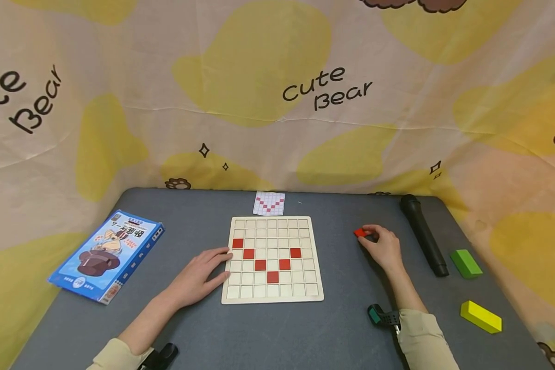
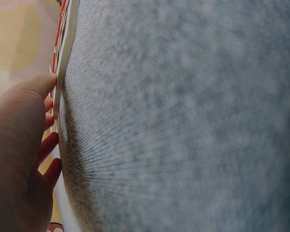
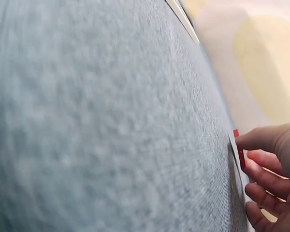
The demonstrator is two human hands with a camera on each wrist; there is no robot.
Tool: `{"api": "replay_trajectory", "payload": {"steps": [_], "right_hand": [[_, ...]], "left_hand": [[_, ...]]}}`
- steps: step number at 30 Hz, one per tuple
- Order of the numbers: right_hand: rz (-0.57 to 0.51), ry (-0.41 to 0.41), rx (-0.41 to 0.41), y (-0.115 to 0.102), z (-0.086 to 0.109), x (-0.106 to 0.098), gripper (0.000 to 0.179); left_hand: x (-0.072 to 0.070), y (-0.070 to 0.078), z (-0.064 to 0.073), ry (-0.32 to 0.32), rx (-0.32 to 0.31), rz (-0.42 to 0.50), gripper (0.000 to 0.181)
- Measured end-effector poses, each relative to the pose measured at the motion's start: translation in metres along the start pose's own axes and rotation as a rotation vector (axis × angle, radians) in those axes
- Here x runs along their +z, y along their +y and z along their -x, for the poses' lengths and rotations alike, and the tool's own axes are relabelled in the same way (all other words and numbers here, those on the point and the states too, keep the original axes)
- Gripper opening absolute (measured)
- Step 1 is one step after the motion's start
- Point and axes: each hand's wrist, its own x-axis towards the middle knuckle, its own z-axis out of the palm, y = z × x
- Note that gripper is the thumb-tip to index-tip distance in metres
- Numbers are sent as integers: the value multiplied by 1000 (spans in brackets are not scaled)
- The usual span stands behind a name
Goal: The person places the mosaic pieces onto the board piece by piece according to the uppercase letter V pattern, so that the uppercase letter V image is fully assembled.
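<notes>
A cream grid board (image 1: 273, 297) lies flat in the middle of the table, with several red square tiles (image 1: 272, 277) set in its cells. My left hand (image 1: 199, 275) rests at the board's left edge, fingers extended and touching the rim; the left wrist view shows the thumb and fingertips along that edge. To the right of the board, my right hand (image 1: 384, 246) pinches a red tile (image 1: 359, 233) between thumb and fingers, close above the table. In the right wrist view part of that red tile (image 3: 241, 157) shows between the fingertips.
A small card (image 1: 269, 203) with a pink V pattern lies behind the board. A blue box (image 1: 106, 257) is at the left. On the right lie a black microphone (image 1: 424, 235), a green block (image 1: 466, 263) and a yellow block (image 1: 481, 316). A patterned cloth hangs behind the table.
</notes>
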Motion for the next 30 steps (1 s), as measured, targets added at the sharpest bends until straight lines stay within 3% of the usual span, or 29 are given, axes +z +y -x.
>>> {"api": "replay_trajectory", "payload": {"steps": [6,19,30], "right_hand": [[-65,-38,-12,-19,5,8,32],[-149,-142,-128,-66,12,49,31],[-125,-197,-199,-85,13,61,30]], "left_hand": [[1,-1,1,0,-8,4,45],[0,1,1,2,-3,5,46],[1,-1,1,-2,-5,-1,47]]}}
